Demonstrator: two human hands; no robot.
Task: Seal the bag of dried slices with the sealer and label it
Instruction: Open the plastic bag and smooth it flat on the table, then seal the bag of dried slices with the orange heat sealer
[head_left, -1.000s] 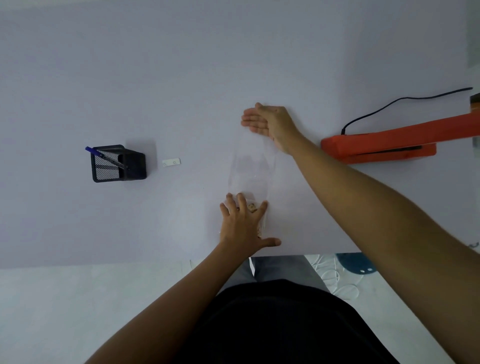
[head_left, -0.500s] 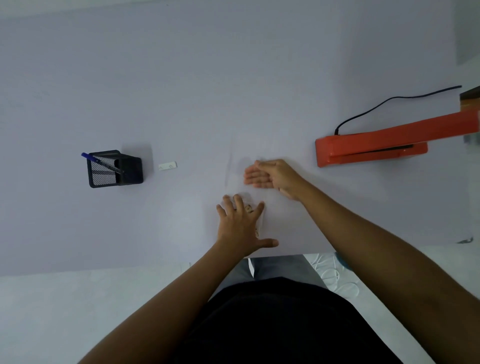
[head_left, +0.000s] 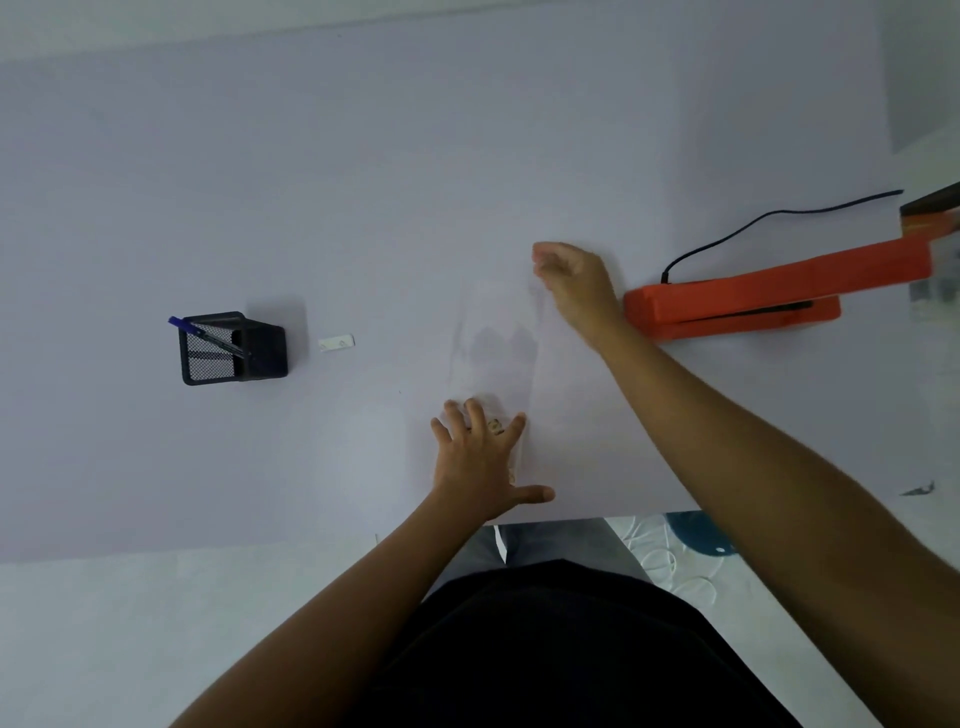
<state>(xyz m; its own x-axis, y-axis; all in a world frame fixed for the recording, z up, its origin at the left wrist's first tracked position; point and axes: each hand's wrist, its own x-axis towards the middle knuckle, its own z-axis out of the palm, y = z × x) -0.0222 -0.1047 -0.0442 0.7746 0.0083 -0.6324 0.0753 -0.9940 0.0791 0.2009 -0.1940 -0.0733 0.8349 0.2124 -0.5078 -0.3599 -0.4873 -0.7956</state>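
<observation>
Left hand (head_left: 480, 457) spread flat, pressing the clear plastic bag (head_left: 496, 353) near the bench's (head_left: 260, 182) front edge, right hand (head_left: 574, 283) pinching its far end.

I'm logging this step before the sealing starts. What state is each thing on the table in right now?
Clear bag: lying flat, unsealed, slices at the near end.
Left hand: fingers spread, pressing the bag's near end.
Right hand: at the bag's far end, fingers curled; grip unclear.
Orange sealer: arm raised, nothing in it, cord attached.
Mesh pen holder: upright, blue pen leaning inside.
White label: lying loose, unused.
</observation>
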